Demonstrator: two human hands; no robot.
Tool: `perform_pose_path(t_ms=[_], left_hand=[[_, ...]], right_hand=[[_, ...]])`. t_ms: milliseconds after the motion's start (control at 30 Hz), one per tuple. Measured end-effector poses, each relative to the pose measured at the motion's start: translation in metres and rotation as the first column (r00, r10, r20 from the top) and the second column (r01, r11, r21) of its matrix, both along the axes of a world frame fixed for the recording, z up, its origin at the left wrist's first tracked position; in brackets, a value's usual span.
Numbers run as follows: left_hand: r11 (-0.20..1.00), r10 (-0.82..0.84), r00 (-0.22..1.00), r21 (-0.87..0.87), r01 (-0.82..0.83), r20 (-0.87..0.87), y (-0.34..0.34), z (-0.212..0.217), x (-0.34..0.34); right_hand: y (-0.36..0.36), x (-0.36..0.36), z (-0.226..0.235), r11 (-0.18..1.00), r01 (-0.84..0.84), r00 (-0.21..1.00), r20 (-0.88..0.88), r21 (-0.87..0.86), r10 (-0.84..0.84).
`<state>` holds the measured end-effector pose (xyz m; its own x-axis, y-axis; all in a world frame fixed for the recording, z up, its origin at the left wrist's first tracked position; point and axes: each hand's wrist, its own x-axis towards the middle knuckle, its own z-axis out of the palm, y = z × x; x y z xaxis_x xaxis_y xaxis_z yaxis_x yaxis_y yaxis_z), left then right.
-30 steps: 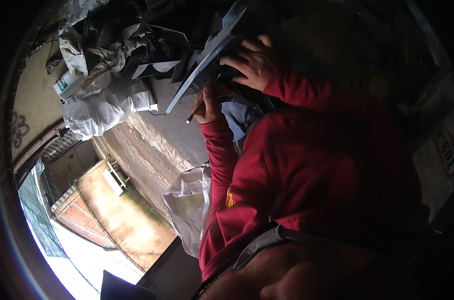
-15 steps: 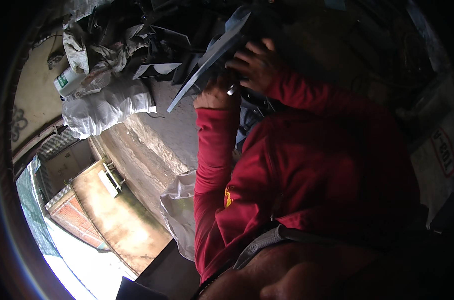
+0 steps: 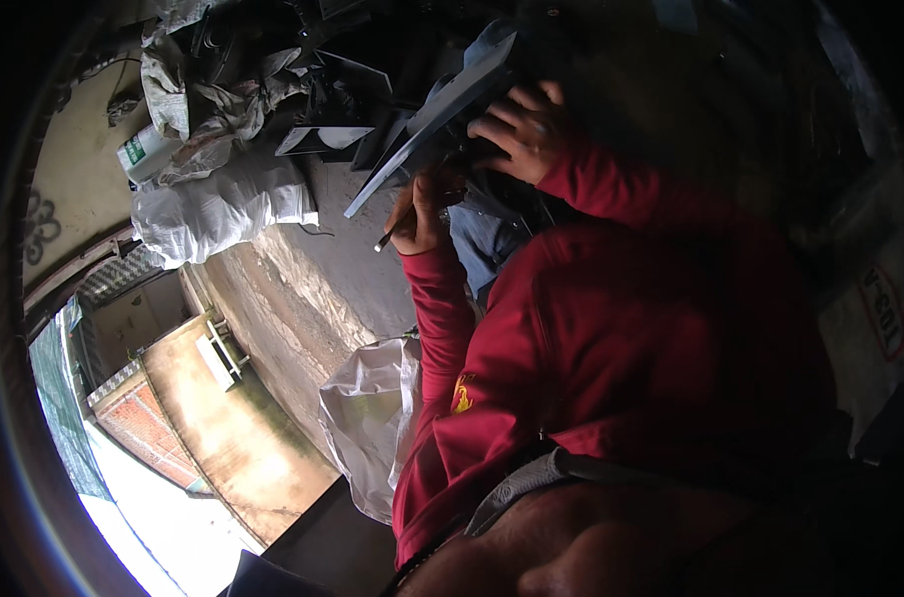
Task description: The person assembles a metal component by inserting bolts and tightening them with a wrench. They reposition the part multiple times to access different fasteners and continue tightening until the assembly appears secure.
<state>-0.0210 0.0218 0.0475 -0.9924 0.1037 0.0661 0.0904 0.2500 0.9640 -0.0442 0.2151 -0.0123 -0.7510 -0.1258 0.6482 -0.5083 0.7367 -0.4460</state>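
A thin, flat panel [image 3: 424, 127], looking like a flat screen seen edge-on, is tilted in front of me with its lower corner toward the left. My right hand [image 3: 521, 131] is at its right side, fingers bent and slightly spread against it; shadow hides the exact contact. Below the panel, my left hand [image 3: 422, 211] is closed around a thin rod-like tool [image 3: 384, 241]. One pale end of this tool sticks out to the lower left; its other end is hidden in the hand. Blue cloth [image 3: 477, 244] shows beneath my hands.
Several dark flat panels [image 3: 357, 75] are piled beyond. White plastic sacks [image 3: 223, 211] and a white container with a green label [image 3: 145, 151] lie to the left. An open whitish bag [image 3: 367, 428] is beside my left arm. Pale ground [image 3: 243, 438] shows at lower left.
My left hand has drawn down and left, away from the panel, and turned so that the tool's end points lower left. My right hand stays by the panel. The view has shifted slightly.
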Motion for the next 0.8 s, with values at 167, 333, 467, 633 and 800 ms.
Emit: perform_pose_path(t_ms=[167, 333, 467, 633, 800], left_hand=[[0.857, -0.057, 0.951, -0.503, -0.109, -0.303, 0.015, 0.008, -0.008], [0.287, -0.328, 0.919, -0.950, -0.125, -0.220, 0.047, 0.031, -0.014], [0.531, -0.274, 0.923, -0.843, -0.089, -0.270, 0.027, 0.021, -0.021], [0.994, 0.080, 0.988, 0.066, -0.089, 0.132, 0.004, -0.010, -0.005], [0.996, 0.046, 0.999, -0.078, -0.043, 0.028, 0.005, 0.004, 0.002]], right_hand=[[0.002, -0.001, 0.007, 0.996, -0.005, 0.999, 0.048, 0.084, 0.001], [-0.001, 0.000, 0.002, 0.988, 0.031, 0.997, 0.071, 0.152, -0.042], [-0.006, -0.004, -0.012, 0.999, 0.043, 0.997, -0.062, 0.029, -0.041], [0.002, 0.000, 0.000, 0.992, -0.016, 1.000, 0.019, 0.123, 0.014], [0.004, -0.001, -0.003, 0.997, -0.026, 1.000, -0.010, 0.067, 0.027]])
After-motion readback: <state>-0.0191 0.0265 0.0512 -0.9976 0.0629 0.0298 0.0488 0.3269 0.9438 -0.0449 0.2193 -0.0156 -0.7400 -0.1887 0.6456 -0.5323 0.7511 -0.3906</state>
